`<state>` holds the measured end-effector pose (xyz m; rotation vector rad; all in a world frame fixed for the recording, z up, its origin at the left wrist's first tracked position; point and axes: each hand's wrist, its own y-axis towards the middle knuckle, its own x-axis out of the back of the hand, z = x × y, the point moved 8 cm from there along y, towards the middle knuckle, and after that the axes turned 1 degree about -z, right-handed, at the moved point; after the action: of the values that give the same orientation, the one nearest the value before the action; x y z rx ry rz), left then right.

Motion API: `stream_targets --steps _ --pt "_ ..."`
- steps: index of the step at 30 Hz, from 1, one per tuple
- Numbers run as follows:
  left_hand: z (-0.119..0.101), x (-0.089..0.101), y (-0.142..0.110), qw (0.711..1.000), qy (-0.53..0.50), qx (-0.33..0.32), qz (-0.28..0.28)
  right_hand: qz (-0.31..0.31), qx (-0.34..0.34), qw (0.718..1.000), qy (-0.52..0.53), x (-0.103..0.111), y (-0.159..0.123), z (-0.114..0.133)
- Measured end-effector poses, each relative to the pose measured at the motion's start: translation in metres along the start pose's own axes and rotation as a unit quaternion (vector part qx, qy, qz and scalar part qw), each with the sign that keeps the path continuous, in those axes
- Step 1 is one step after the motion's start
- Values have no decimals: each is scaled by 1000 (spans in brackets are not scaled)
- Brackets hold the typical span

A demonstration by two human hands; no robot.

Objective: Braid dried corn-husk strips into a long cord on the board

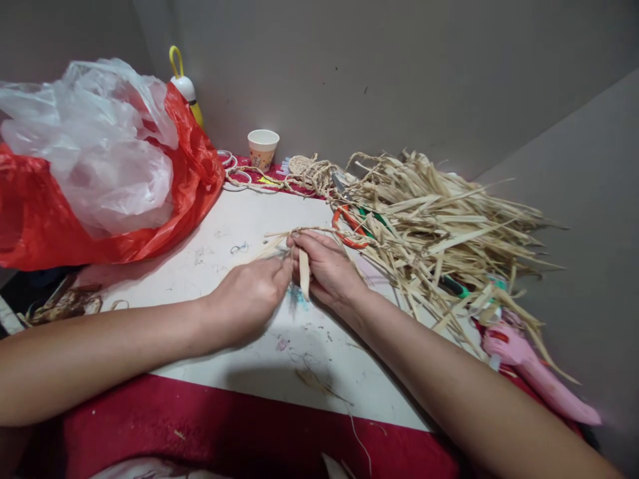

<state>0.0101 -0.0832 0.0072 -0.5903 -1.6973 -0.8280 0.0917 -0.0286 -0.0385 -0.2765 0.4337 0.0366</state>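
Over the white board, the left hand and right hand pinch straw strands between fingertips; one flat strip hangs down. Step in hand: apparently twisting or braiding. Next move likely requires steady tension. Beyond: straw pile, paper cup.

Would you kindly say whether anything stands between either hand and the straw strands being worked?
Nothing visible does: the left hand and right hand pinch the straw strands directly. The orange scissor handle lies beyond the right hand.
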Motion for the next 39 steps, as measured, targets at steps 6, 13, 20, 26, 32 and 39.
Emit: stream_targets --steps 6,13,20,26,32,39 --pt "25 53 2 961 -193 77 -181 44 -14 999 1 -4 0 4" --pt "65 15 17 800 -553 209 -106 86 -57 995 -7 -17 -10 -10" --pt "67 8 13 760 -583 254 -137 115 -8 986 -117 -26 -17 -3" --pt "69 -4 15 708 -635 288 -112 79 215 892 -391 -30 -26 27" --pt "66 -15 12 617 -715 321 -65 80 233 871 -426 -31 -26 27" --pt "64 -18 9 608 -718 333 -65 52 274 726 -629 -36 -30 23"
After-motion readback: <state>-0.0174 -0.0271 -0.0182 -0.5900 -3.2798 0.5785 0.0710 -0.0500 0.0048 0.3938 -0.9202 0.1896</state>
